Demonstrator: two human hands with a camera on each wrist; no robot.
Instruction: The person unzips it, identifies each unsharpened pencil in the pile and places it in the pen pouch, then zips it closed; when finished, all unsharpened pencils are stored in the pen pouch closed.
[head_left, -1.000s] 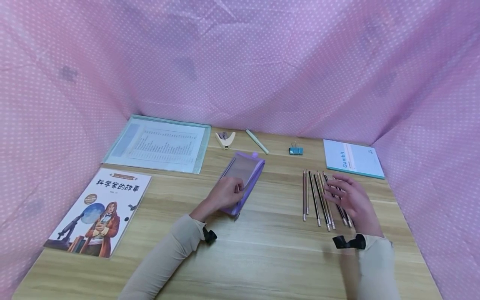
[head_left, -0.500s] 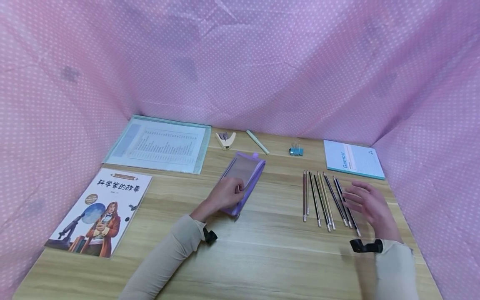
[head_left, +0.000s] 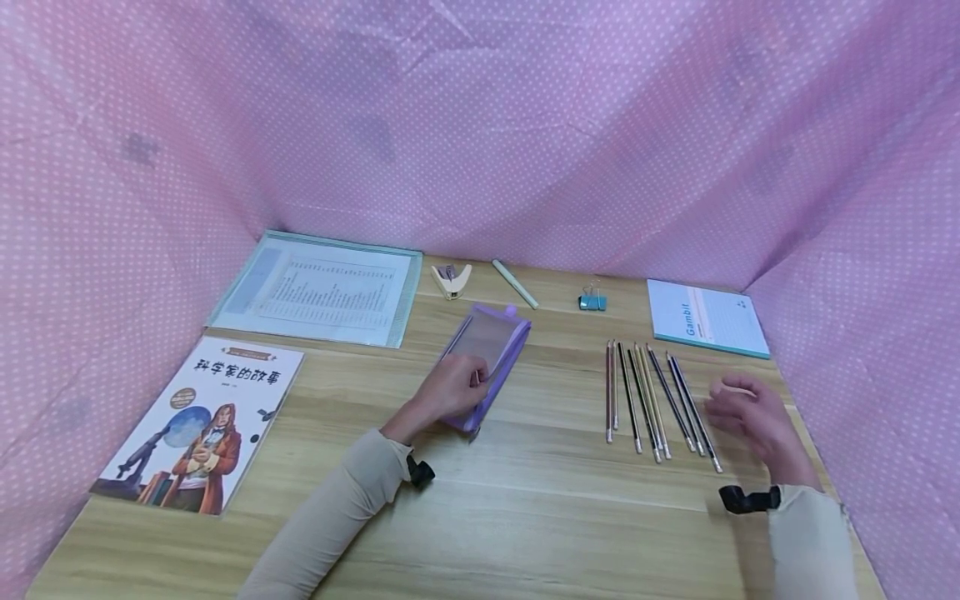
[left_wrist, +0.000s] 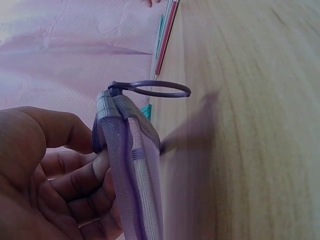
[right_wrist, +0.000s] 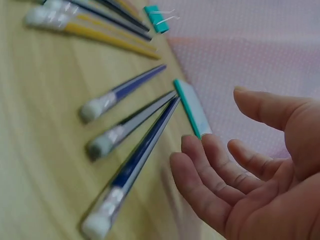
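Note:
In the head view, my left hand [head_left: 453,387] grips the lower part of a purple mesh pencil case [head_left: 491,333] lying at the table's middle. The left wrist view shows thumb and fingers pinching the case's edge [left_wrist: 122,165], and a ring-shaped zipper pull [left_wrist: 160,89] sticks out from its end. Several pencils [head_left: 670,397] with white erasers lie side by side in a loose row on the right, eraser ends towards me. My right hand [head_left: 753,421] hovers just right of that row, its fingers loosely bent and holding nothing; the right wrist view shows the palm [right_wrist: 265,200] beside the pencils.
A picture-covered book [head_left: 262,367] and a clear document folder [head_left: 322,292] lie on the left. Along the back are a cream V-shaped stapler-like tool [head_left: 452,287], a pale green pen [head_left: 515,283], a teal binder clip [head_left: 592,303] and a Gambit notebook [head_left: 708,317]. Pink dotted cloth [head_left: 480,125] surrounds the table.
My right hand has moved right, from over the pencils to beside them, uncovering the rightmost ones. The rightmost pencils now lie slanted in view. My left hand and the pencil case have stayed put.

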